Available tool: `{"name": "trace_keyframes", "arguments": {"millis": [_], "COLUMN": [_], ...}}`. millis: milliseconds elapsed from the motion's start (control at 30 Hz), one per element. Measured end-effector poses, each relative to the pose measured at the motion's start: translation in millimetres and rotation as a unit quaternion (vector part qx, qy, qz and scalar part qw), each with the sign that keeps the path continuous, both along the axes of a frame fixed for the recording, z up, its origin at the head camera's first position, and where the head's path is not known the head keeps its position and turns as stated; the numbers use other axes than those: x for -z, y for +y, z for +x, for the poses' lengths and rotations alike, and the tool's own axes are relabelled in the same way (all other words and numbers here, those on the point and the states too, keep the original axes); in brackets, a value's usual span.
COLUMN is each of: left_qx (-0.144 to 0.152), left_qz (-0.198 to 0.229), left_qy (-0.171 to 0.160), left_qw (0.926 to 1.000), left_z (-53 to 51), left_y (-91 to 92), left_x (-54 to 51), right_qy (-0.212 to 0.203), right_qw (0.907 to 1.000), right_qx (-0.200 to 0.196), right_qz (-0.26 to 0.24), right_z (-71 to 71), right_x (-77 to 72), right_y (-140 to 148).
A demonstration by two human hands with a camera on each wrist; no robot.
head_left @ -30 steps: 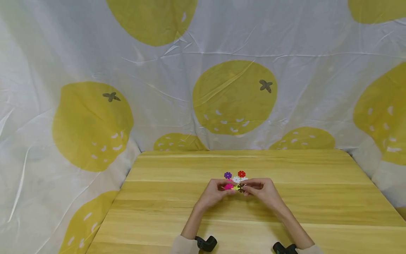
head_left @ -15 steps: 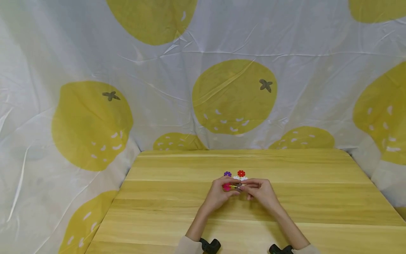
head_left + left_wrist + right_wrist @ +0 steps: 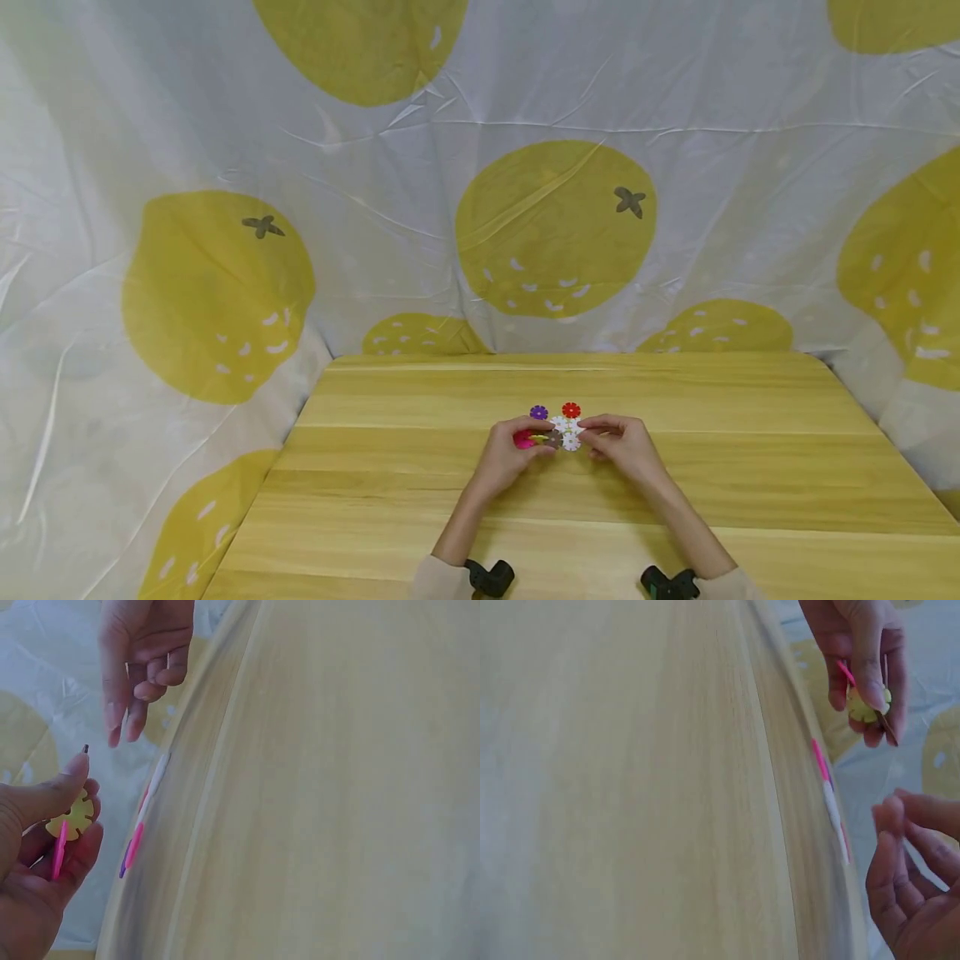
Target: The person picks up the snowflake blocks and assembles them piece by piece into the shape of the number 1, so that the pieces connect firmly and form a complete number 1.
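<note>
L hand (image 3: 504, 454) pinches joined brown disc (image 3: 553, 438), yellow disc (image 3: 78, 825) & pink disc (image 3: 58, 859), held over table (image 3: 360, 500) twd far edge, approx. midway betw. corners. R hand (image 3: 628, 454) empty, nr white discs (image 3: 571, 442). Prob. mid-assembly; next likely needs 1 white picked, slotted on.

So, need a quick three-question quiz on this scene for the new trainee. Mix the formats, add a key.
1. Open question: What can be seen held in the right hand?
2. True or false: In the head view, the red disc lies to the right of the purple disc.
3. Multiple choice: The yellow disc is held by:
A) the right hand
B) neither hand
C) the left hand

Key: 1. Nothing visible. 2. True. 3. C.
</note>
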State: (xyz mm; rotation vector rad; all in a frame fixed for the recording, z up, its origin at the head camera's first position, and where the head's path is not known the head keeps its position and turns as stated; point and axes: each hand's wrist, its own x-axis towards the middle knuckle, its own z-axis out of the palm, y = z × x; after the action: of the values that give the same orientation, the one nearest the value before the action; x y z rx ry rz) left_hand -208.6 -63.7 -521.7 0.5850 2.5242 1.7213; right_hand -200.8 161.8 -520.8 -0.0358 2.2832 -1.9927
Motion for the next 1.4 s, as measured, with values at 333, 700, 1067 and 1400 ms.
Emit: {"name": "trace_keyframes", "arguments": {"millis": [333,700,1067,1400], "left_qx": [-0.009,-0.016,-0.01,-0.015], "left_qz": [0.006,0.024,0.034,0.024], "left_qy": [-0.028,-0.032,-0.037,-0.027], "left_qw": [0.9996,0.9991,0.9987,0.9992], "left_z": [-2.4,-3.2,-3.3,-2.6], "left_y": [-5.4,-10.3,-11.5,-12.1], "left_x": [1.3,4.0,5.6,4.5], "right_qy": [-0.005,0.035,0.034,0.027], "right_qw": [0.9981,0.9895,0.9773,0.9875], "right_qx": [-0.032,-0.042,-0.019,-0.029], "right_qz": [0.052,0.134,0.208,0.152], "right_z": [-6.5,-11.2,-9.0,-4.9], "right_x": [3.6,7.9,6.1,5.4], "right_y": [0,-4,-9,-5]}}
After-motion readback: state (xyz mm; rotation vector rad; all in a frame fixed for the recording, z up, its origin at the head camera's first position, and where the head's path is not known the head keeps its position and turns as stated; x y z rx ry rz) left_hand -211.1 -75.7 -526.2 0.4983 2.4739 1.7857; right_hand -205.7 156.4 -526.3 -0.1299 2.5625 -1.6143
